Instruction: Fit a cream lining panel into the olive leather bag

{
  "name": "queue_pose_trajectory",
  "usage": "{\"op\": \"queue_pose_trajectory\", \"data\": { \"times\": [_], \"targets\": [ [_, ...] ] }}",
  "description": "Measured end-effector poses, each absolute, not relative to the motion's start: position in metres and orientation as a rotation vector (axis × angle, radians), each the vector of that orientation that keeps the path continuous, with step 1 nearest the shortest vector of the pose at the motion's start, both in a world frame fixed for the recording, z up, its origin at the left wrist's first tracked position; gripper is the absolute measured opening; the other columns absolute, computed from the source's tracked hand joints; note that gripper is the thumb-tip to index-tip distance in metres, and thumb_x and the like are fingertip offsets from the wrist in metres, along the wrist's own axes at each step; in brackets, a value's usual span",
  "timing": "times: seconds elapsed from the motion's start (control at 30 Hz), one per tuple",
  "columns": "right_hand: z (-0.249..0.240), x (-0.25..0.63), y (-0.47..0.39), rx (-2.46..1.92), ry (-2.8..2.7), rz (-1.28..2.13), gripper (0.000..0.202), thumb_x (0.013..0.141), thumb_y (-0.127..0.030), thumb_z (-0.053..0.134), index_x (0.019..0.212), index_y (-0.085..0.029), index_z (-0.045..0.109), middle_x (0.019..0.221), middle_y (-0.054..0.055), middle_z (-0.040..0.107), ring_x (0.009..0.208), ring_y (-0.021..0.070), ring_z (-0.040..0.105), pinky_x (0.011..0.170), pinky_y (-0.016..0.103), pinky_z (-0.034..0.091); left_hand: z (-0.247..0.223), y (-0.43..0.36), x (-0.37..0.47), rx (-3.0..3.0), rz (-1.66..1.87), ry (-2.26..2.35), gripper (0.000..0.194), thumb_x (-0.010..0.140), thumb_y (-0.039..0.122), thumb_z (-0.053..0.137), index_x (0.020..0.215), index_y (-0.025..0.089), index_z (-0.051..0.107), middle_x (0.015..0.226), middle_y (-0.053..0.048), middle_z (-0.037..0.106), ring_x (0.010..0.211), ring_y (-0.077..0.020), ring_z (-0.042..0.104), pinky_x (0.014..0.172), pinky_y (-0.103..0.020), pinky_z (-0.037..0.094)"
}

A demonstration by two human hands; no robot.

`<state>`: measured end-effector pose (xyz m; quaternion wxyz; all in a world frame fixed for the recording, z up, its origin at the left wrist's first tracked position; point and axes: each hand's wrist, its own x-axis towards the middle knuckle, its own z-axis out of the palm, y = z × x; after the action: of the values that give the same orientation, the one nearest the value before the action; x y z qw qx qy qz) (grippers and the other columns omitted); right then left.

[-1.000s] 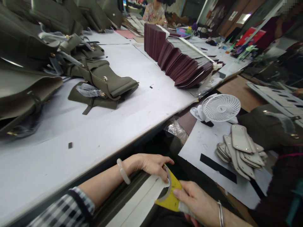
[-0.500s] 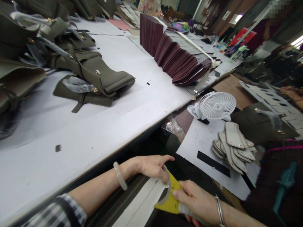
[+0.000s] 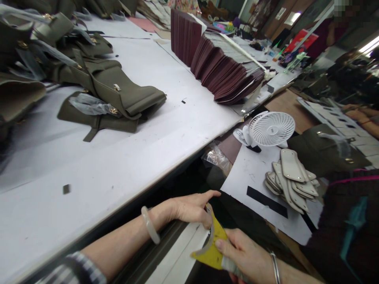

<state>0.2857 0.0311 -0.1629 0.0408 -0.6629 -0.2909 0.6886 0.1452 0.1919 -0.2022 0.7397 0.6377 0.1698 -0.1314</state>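
Note:
My right hand point(image 3: 245, 250) is closed around a yellow curved piece point(image 3: 214, 244) with a grey inner edge, its thumb pressed on the front. Bent fingers of my left hand point(image 3: 192, 209) grip the upper end of this piece, while one finger stretches out to the right. What lies under those bent fingers is hidden. Just below my left hand runs a long white strip point(image 3: 177, 254) with a dark line along it, partly behind the yellow piece.
Olive-green bags point(image 3: 118, 90) lie on the white table point(image 3: 142, 154). Maroon sheets point(image 3: 219, 71) stand packed in a row. To the right are a white fan point(image 3: 271, 129), a pile of cream tabs point(image 3: 291, 177) and a black strip point(image 3: 266, 201). A person point(image 3: 328, 35) is at the far right.
The view has shifted slightly, so the table and bags sit a little further left and higher. Both hands keep nearly the same hold on the yellow piece, which is tilted slightly differently.

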Motion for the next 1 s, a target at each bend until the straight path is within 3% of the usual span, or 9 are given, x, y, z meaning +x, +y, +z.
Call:
{"op": "queue_pose_trajectory", "data": {
  "times": [0.2,0.4,0.57,0.7,0.83,1.0],
  "targets": [
    [-0.17,0.285,0.026,-1.98,-0.861,2.097,0.039,0.094,-0.053,0.041,0.099,-0.016,0.051,0.048,-0.004,0.053,0.031,0.006,0.042,0.029,0.011,0.033,-0.203,0.191,0.144,1.363,-0.245,0.379,0.104,0.056,0.011,0.067,0.149,0.025,0.023,0.097,-0.001,0.066,0.078,-0.0178,0.06,0.061,-0.025,0.046],
    [-0.171,0.284,0.027,-1.968,-0.835,2.11,0.031,0.094,-0.046,0.04,0.096,-0.017,0.049,0.046,-0.004,0.053,0.029,0.0071,0.042,0.027,0.012,0.031,-0.203,0.186,0.147,1.272,-0.226,0.411,0.105,0.055,0.008,0.066,0.149,0.025,0.022,0.093,0.001,0.063,0.07,-0.0144,0.057,0.057,-0.025,0.045],
    [-0.174,0.278,0.033,-1.85,-0.872,2.142,0.032,0.091,-0.049,0.045,0.095,-0.018,0.049,0.045,-0.005,0.053,0.029,0.0084,0.044,0.028,0.013,0.034,-0.202,0.185,0.143,1.163,-0.201,0.386,0.111,0.049,0.003,0.061,0.149,0.022,0.017,0.086,0.001,0.065,0.07,-0.0168,0.059,0.056,-0.026,0.044],
    [-0.183,0.269,0.029,-1.758,-0.811,2.175,0.042,0.087,-0.06,0.044,0.095,-0.019,0.047,0.044,-0.004,0.054,0.027,0.01,0.044,0.027,0.015,0.033,-0.189,0.185,0.131,1.062,-0.156,0.401,0.1,0.052,0.007,0.058,0.146,0.02,0.026,0.098,-0.004,0.068,0.074,-0.0159,0.06,0.061,-0.027,0.044],
    [-0.183,0.254,0.023,-1.72,-0.772,2.13,0.052,0.085,-0.067,0.039,0.093,-0.016,0.049,0.043,0.0,0.055,0.026,0.0097,0.042,0.027,0.015,0.03,-0.176,0.18,0.125,1.17,-0.092,0.558,0.076,0.063,0.017,0.061,0.137,0.015,0.043,0.102,-0.006,0.07,0.078,-0.016,0.061,0.07,-0.028,0.046],
    [-0.185,0.244,0.019,-1.665,-0.725,2.139,0.048,0.089,-0.058,0.031,0.1,-0.014,0.046,0.046,0.004,0.059,0.025,0.0118,0.043,0.028,0.017,0.028,-0.17,0.171,0.135,1.604,-0.224,0.636,0.07,0.065,0.024,0.073,0.132,0.02,0.053,0.107,-0.004,0.071,0.084,-0.0189,0.064,0.07,-0.028,0.047]
  ]
}}
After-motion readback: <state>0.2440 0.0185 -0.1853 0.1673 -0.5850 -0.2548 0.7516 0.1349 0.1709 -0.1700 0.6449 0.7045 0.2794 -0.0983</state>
